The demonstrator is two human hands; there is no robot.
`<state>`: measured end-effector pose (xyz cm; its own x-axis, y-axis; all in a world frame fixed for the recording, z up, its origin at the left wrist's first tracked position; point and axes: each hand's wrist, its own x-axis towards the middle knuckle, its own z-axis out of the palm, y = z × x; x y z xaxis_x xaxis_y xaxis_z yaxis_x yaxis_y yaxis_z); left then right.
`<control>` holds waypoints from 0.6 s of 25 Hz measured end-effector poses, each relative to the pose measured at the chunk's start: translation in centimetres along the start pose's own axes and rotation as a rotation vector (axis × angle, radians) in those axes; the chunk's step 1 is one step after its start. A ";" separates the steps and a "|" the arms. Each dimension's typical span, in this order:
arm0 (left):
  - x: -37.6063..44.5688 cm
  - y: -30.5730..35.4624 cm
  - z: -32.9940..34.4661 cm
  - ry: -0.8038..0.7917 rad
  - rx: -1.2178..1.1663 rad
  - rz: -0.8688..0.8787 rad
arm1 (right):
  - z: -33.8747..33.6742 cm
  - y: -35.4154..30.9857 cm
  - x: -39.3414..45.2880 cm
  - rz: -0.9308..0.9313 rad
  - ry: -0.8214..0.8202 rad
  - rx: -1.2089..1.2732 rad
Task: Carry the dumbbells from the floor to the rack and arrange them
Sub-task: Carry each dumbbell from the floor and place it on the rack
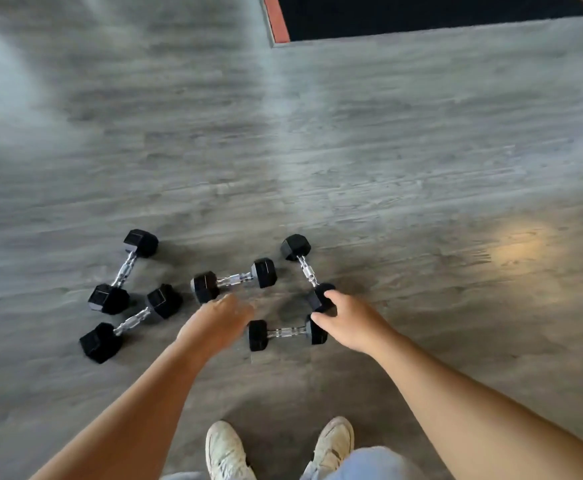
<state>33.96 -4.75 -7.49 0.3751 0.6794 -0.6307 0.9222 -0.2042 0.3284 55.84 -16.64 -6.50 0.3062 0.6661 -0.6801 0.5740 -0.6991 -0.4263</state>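
Reaching down over the grey floor (352, 150), both hands hung above five black dumbbells. The nearest dumbbell (287, 333) lay flat between the two grips and serves as landmark. The left hand (219, 318) was just left of it, fingers loose, holding nothing. The right hand (347, 320) was at its right end, fingers spread and empty, fingertips near the head of an angled dumbbell (308, 271) beyond. A third dumbbell (234, 280) lay behind the landmark, apart from the left grip. Two more dumbbells (124, 271) lay farther left.
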 end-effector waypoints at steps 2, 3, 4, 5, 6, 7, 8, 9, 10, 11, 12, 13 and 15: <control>6.5 -2.8 5.0 -0.007 -0.018 -0.054 | 4.5 2.8 7.4 0.029 -0.027 -0.023; 9.7 -4.1 7.7 -0.009 -0.001 -0.093 | 7.0 4.4 11.2 0.042 -0.038 -0.036; 12.7 -5.5 10.7 -0.009 -0.022 -0.131 | 9.4 6.2 14.9 0.053 -0.049 -0.049; 15.7 -7.0 13.8 -0.006 -0.061 -0.160 | 11.9 8.1 18.4 0.068 -0.058 -0.054; 18.4 -8.2 16.3 -0.005 -0.079 -0.167 | 13.9 9.8 21.4 0.082 -0.054 -0.057; 20.7 -9.3 18.6 -0.013 -0.091 -0.181 | 15.7 11.5 23.8 0.103 -0.055 -0.058; 23.2 -10.4 21.0 -0.035 -0.105 -0.204 | 17.8 13.0 26.5 0.113 -0.055 -0.047; 25.4 -11.3 23.3 -0.068 -0.122 -0.223 | 19.7 14.4 28.8 0.123 -0.057 -0.022; 27.2 -11.9 25.2 -0.093 -0.144 -0.247 | 21.4 15.3 30.6 0.123 -0.053 0.002; 28.5 -12.3 26.9 -0.081 -0.172 -0.282 | 22.8 16.1 32.1 0.123 -0.025 0.009; 29.4 -12.3 28.2 -0.031 -0.209 -0.320 | 23.9 16.7 33.1 0.120 0.021 -0.011; 30.1 -12.4 29.3 0.046 -0.236 -0.358 | 24.5 17.1 33.8 0.109 0.069 -0.043; 30.5 -12.3 30.2 0.161 -0.216 -0.405 | 24.8 17.4 34.5 0.065 0.128 -0.083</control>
<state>36.89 -2.85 -51.99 -0.0454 0.7779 -0.6268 0.9439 0.2388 0.2281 57.54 -12.28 -52.14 0.4359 0.6517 -0.6207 0.6090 -0.7214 -0.3298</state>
